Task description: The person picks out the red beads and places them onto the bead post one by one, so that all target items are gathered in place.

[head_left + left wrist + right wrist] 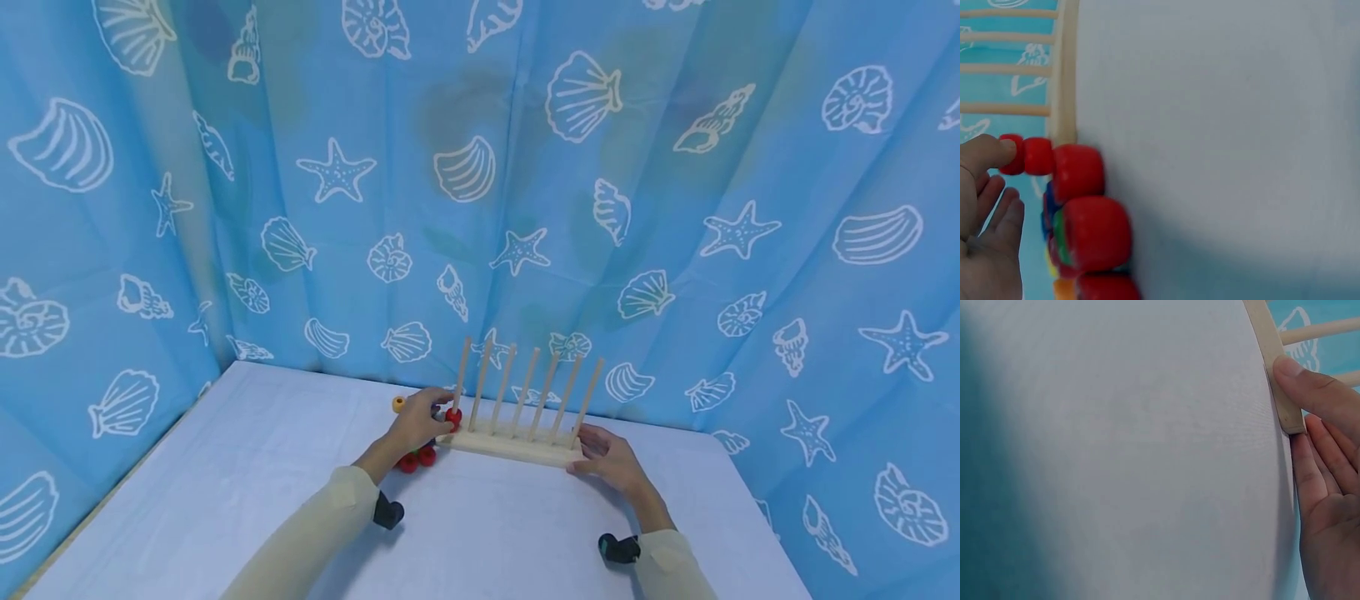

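A wooden peg rack point(510, 447), a long pale base with several upright pegs, stands near the back of the table. My left hand point(415, 421) pinches a red bead point(1012, 154) on the leftmost peg, thumb against its front; the index fingertip is hidden. Below that bead another red bead point(1038, 156) sits on the same peg, close to the base. At the rack's right end, my right hand point(617, 463) holds the base, its thumb point(1300, 378) on the front edge and the fingers around the end.
Loose beads lie in a cluster beside the rack's left end, with red beads point(1097, 232) in front and blue, green and yellow ones partly hidden behind. A yellow bead point(398, 404) lies behind my left hand. The shell-patterned curtain point(480, 208) hangs behind the white table point(487, 533).
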`<state>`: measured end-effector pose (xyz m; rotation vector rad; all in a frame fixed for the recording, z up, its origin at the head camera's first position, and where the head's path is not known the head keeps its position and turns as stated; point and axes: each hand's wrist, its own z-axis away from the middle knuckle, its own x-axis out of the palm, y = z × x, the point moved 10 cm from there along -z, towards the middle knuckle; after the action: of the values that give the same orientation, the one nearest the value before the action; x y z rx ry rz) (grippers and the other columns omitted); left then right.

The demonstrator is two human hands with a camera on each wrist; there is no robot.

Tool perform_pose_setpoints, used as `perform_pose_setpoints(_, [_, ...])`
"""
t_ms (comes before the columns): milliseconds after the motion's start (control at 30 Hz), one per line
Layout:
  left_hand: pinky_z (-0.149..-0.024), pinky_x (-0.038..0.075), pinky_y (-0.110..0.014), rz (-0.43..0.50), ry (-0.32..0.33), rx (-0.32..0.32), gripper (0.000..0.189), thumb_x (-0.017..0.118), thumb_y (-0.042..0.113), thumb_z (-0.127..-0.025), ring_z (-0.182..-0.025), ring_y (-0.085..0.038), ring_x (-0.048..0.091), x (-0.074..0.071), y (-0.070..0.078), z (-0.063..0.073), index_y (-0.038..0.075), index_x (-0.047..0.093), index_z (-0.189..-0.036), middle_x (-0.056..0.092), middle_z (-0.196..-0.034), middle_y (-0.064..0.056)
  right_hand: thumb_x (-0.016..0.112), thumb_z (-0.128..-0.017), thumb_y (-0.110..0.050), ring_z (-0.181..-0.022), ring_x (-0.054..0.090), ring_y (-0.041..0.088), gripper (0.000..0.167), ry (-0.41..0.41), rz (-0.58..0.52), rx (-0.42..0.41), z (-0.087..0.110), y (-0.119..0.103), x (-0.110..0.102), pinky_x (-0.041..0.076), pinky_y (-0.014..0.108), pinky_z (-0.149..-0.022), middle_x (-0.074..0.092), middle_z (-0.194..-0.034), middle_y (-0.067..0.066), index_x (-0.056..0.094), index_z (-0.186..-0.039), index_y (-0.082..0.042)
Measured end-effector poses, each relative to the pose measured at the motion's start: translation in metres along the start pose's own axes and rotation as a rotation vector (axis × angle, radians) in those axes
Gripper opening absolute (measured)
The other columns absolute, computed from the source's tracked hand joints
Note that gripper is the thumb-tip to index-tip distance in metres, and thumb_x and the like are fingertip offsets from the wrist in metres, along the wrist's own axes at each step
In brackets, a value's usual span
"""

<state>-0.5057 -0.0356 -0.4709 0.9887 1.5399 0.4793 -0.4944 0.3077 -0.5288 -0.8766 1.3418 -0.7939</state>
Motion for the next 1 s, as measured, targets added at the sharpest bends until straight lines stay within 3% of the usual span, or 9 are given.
perform_pose_setpoints(267, [-0.091, 0.053, -0.039, 0.041, 0.015, 0.004, 0.046, 0.076, 0.007, -0.083, -0.115, -0.027, 0.059, -0.028, 0.001, 0.007, 0.008, 0.06, -0.126, 0.062, -0.122, -0.009, 0.089, -0.068, -0.015, -0.133, 0.044, 0.034, 0.084, -0.001, 0.018, 0.0, 0.001, 0.003, 0.001, 0.042, 0.041, -0.103, 0.048, -0.143, 0.017, 0.048, -0.141, -0.008])
perform_pose_setpoints(500, [-0.09, 0.054, -0.039, 0.08, -0.018, -0.053, 0.04, 0.076, 0.007, -0.084, -0.114, -0.028, 0.061, -0.043, -0.016, 0.026, 0.008, 0.064, -0.121, 0.065, -0.116, -0.006, 0.088, -0.069, -0.016, -0.134, 0.043, 0.035, 0.084, 0.004, 0.023, -0.007, 0.001, 0.004, -0.001, 0.042, 0.041, -0.103, 0.047, -0.144, 0.018, 0.047, -0.141, -0.007])
perform_pose_setpoints(800, [-0.092, 0.053, -0.039, 0.119, -0.063, -0.103, 0.042, 0.081, 0.009, -0.079, -0.112, -0.022, 0.061, -0.048, -0.049, 0.055, 0.012, 0.066, -0.118, 0.066, -0.112, 0.001, 0.088, -0.069, -0.019, -0.133, 0.044, 0.035, 0.084, 0.006, 0.041, -0.003, -0.001, 0.003, 0.0, 0.042, 0.041, -0.102, 0.047, -0.144, 0.018, 0.047, -0.142, -0.008])
perform_pose_setpoints(1000, [-0.095, 0.05, -0.047, 0.033, -0.161, -0.056, 0.054, 0.086, 0.019, -0.073, -0.115, -0.024, 0.059, -0.046, -0.051, 0.068, 0.014, 0.064, -0.121, 0.065, -0.115, 0.002, 0.088, -0.07, -0.018, -0.134, 0.044, 0.034, 0.084, 0.002, 0.033, -0.006, -0.001, 0.001, 0.001, 0.042, 0.04, -0.103, 0.047, -0.144, 0.018, 0.047, -0.142, -0.008])
